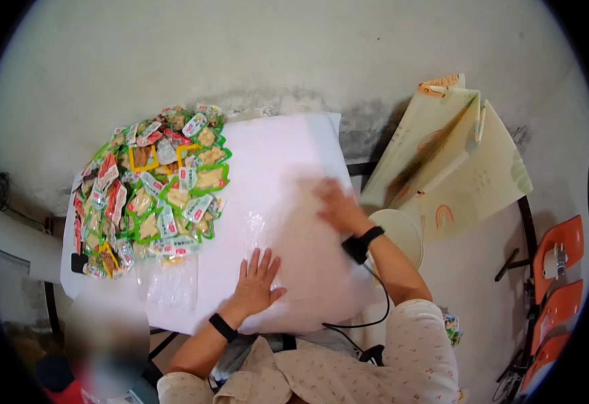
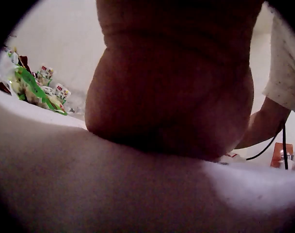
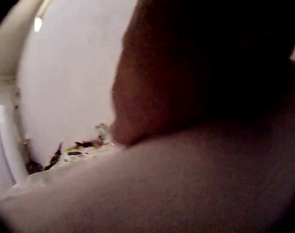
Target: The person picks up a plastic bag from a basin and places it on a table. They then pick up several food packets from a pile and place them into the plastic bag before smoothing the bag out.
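My left hand rests palm down with spread fingers on the white-covered table, near its front edge. Just beyond its fingertips lies a clear plastic bag. Toward the table's right edge, my right hand is blurred, low over the cover, with nothing seen in it. A heap of small snack packets, mostly green-edged and some red, covers the left part of the table. In the wrist views, the heel of the left hand and the dark right hand sit against the white cover.
More clear plastic bags lie at the front left. A pale round bucket stands right of the table, by a folded patterned mat. Orange chairs line the far right. A black cable hangs from the right wrist.
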Tool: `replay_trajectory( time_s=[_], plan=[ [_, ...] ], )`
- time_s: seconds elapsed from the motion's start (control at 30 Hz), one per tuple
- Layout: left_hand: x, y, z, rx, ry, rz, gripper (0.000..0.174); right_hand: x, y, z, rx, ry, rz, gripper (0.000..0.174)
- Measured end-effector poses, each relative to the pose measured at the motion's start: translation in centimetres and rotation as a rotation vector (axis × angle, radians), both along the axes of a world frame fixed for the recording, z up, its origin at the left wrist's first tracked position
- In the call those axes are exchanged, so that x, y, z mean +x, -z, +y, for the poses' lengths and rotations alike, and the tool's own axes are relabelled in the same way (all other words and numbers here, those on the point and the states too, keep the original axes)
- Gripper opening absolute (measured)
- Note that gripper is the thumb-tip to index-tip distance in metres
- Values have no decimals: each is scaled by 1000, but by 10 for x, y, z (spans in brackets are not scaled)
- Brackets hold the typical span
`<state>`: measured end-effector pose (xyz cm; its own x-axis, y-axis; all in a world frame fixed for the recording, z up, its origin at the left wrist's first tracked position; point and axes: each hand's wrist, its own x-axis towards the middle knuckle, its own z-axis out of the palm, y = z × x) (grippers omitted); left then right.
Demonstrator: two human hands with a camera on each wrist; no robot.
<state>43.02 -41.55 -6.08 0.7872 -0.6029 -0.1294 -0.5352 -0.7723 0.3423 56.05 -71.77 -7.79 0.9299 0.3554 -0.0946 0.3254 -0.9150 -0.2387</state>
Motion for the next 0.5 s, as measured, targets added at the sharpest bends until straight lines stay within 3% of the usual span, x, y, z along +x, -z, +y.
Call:
replay_trajectory(
  time_s=[0.07, 0.13, 0.17, 0.23, 0.27, 0.33, 0.5],
  plan=[
    [1, -1, -1, 19, 5, -33, 77, 16, 29, -62, 252, 564, 293, 67],
    [1, -1, -1, 12, -16, -45, 77, -3, -24, -73, -406, 719, 202, 66],
    [2, 0, -1, 18, -6, -60, 77, -2, -26, -78, -404, 698, 191, 66],
    [-1, 5, 1, 32, -22, -59, 77, -3, -21, -78, 54, 517, -82, 64],
    [3, 7, -1, 35, -12, -76, 77, -1, -14, -67, 59, 348, -161, 62],
    [15, 10, -4, 42, -24, -94, 77, -8, -24, -21, 204, 84, -97, 60],
    [44, 6, -7, 62, -32, -189, 78, -26, -45, 80, 54, -261, -92, 63]
  ],
)
